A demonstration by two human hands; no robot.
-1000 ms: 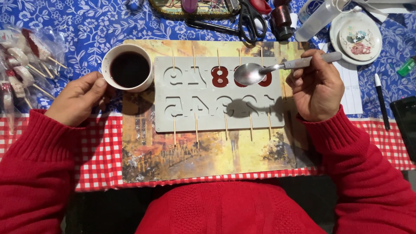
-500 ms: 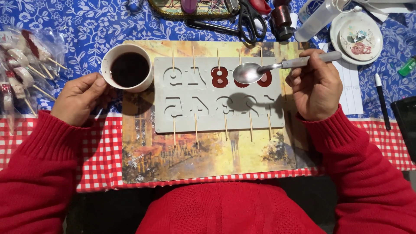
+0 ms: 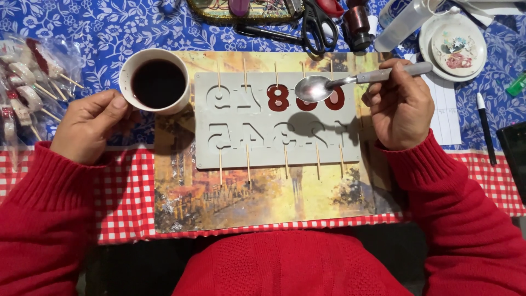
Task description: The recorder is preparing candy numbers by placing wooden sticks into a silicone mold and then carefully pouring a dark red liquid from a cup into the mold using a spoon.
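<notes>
Mould: pale grey flat silicone mould with digit-shaped cavities (image 3: 276, 121), flat on a painted-scene placemat (image 3: 263, 192) so the fill stays level; landmark for everything below.
Sticks: thin wooden sticks (image 3: 247, 163) lie in channels along the mould's far and near edges, ends reaching into the cavities, likely so the fill sets around them.
Filled cavities: two far-row cavities hold dark red fill, the eight shape (image 3: 277, 97) and a round one partly hidden under the spoon bowl. The rest look empty.
Right hand: right hand (image 3: 402, 107) at the mould's right edge, fingers closed around the handle of a metal spoon with grey handle (image 3: 329, 85). Bowl is level above the far row, casting a shadow on the mould. Cannot tell whether any liquid is in the bowl.
Left hand: left hand (image 3: 90, 126) left of the mould, thumb and fingers closed against the side of a white round cup (image 3: 156, 82), apparently steadying it.
Cup contents: dark red-brown liquid, fairly full; cup rests just off the mould's far-left corner, close for spooning.
Left clutter: clear bag of wrapped stick sweets (image 3: 27, 82), well left of the mould.
Far clutter: black scissors (image 3: 315, 22) and small white saucer (image 3: 452, 44), beyond the mould.
</notes>
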